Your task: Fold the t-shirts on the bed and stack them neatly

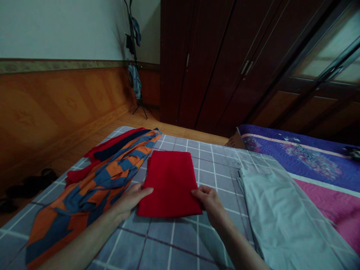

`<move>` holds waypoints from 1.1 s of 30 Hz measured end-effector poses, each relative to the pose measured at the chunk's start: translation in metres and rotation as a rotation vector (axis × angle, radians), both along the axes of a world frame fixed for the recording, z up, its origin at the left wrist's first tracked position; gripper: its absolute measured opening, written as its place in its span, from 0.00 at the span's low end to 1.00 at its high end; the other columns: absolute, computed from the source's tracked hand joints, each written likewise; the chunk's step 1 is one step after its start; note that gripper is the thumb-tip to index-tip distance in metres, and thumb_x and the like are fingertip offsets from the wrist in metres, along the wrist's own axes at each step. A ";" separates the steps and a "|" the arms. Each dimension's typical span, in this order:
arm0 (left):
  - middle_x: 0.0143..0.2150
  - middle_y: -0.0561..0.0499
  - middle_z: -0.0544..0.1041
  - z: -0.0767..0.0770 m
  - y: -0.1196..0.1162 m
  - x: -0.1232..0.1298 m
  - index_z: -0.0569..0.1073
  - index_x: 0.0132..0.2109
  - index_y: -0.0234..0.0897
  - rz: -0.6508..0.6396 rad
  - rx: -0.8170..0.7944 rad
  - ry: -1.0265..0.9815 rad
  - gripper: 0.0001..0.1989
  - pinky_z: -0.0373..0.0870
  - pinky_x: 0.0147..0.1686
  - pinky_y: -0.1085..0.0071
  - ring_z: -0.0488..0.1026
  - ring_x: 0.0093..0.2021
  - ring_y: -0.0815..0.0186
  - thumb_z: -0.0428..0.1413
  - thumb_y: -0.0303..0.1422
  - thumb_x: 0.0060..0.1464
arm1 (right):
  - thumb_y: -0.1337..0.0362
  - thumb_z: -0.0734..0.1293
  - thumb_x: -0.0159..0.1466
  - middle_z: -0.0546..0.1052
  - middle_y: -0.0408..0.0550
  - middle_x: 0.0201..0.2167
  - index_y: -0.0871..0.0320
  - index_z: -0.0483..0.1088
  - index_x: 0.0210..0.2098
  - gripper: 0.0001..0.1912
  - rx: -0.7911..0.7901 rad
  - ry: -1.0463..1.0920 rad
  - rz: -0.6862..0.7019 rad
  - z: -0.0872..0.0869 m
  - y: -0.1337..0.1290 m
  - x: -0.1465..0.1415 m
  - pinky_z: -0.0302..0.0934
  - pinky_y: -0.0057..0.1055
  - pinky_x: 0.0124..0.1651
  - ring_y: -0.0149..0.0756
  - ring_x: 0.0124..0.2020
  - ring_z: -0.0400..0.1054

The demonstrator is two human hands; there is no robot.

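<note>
A red cloth garment (171,183), folded into a neat rectangle, is between my hands over the grey checked bedsheet (157,243). My left hand (137,195) grips its left edge, thumb on top and fingers beneath. At the right edge my right hand (207,199) pinches the fabric the same way. What kind of garment it is cannot be made out. To the left lies an orange and blue striped garment (112,172), spread loosely. Beside it are a dark blue garment (112,149) and a red one (97,147). Pale grey-green clothing (284,217) lies flat on the right.
A purple floral bed or mattress (295,150) adjoins on the right. Beyond the bed's far edge stand a dark wooden wardrobe (213,56) and a coat stand (135,56) with clothes. Dark items, perhaps footwear (30,183), sit on the floor at left.
</note>
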State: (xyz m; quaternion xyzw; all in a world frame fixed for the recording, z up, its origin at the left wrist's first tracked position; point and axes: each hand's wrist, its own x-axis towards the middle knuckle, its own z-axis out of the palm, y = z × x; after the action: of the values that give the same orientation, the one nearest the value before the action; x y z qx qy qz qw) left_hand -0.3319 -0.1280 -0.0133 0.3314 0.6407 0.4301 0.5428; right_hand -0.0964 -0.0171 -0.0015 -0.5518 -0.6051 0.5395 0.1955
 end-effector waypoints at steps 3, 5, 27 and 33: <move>0.37 0.45 0.79 0.002 -0.030 0.021 0.67 0.47 0.35 -0.247 -0.146 -0.184 0.27 0.69 0.30 0.70 0.76 0.31 0.62 0.57 0.50 0.45 | 0.52 0.68 0.48 0.65 0.38 0.15 0.57 0.59 0.21 0.17 -0.193 0.211 -0.108 0.003 -0.011 0.047 0.47 0.24 0.20 0.26 0.16 0.56; 0.30 0.48 0.77 0.008 -0.040 0.023 0.67 0.41 0.35 -0.449 -0.261 -0.046 0.23 0.63 0.21 0.74 0.73 0.23 0.65 0.54 0.50 0.48 | 0.52 0.71 0.46 0.66 0.38 0.15 0.57 0.60 0.20 0.19 -0.276 0.271 -0.190 -0.002 -0.022 0.074 0.47 0.23 0.19 0.24 0.16 0.56; 0.28 0.52 0.72 -0.010 0.110 -0.026 0.66 0.30 0.39 -0.461 0.082 1.079 0.12 0.59 0.31 0.71 0.70 0.32 0.61 0.51 0.43 0.47 | 0.62 0.63 0.49 0.67 0.40 0.18 0.63 0.70 0.31 0.12 -0.118 0.330 -0.139 -0.019 -0.062 0.088 0.50 0.23 0.19 0.25 0.17 0.57; 0.21 0.58 0.65 -0.006 0.102 0.011 0.60 0.26 0.40 -0.402 0.093 0.767 0.09 0.58 0.25 0.72 0.67 0.25 0.64 0.53 0.38 0.38 | 0.64 0.63 0.48 0.67 0.39 0.18 0.64 0.74 0.37 0.18 -0.120 0.398 -0.189 0.016 -0.070 0.104 0.47 0.22 0.19 0.25 0.17 0.55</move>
State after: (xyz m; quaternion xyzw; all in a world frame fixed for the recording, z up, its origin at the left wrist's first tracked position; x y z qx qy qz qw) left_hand -0.3211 -0.0262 -0.0191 0.6094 0.6987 0.1899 0.3231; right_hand 0.0073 -0.0867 0.0148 -0.4992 -0.4673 0.6520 0.3276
